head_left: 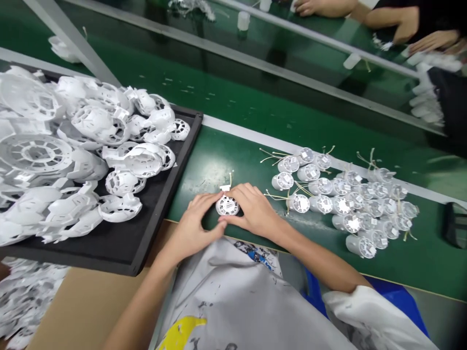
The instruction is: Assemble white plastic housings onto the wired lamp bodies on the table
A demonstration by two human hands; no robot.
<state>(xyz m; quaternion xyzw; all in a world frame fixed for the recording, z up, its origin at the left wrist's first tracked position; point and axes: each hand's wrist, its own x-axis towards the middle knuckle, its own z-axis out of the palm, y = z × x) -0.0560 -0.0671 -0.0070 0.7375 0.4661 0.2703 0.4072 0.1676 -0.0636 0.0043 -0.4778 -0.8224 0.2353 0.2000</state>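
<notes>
A small white round plastic part [226, 206] with slots on its face and thin wires sticking up behind it sits at the near edge of the green bench. My left hand [195, 224] and my right hand [253, 208] both close their fingers around it, thumbs meeting below it. To the right lies a cluster of several similar white cylinders with wires [346, 201]. A black tray [153, 233] on the left holds a heap of white slotted dome shells [91, 155].
A cardboard sheet [87, 306] lies under the tray's near edge, with more white parts at the bottom left. Beyond the bench runs a green conveyor with metal rails. Another person's hands [401, 24] work at the top right. A blue seat [397, 296] shows beside me.
</notes>
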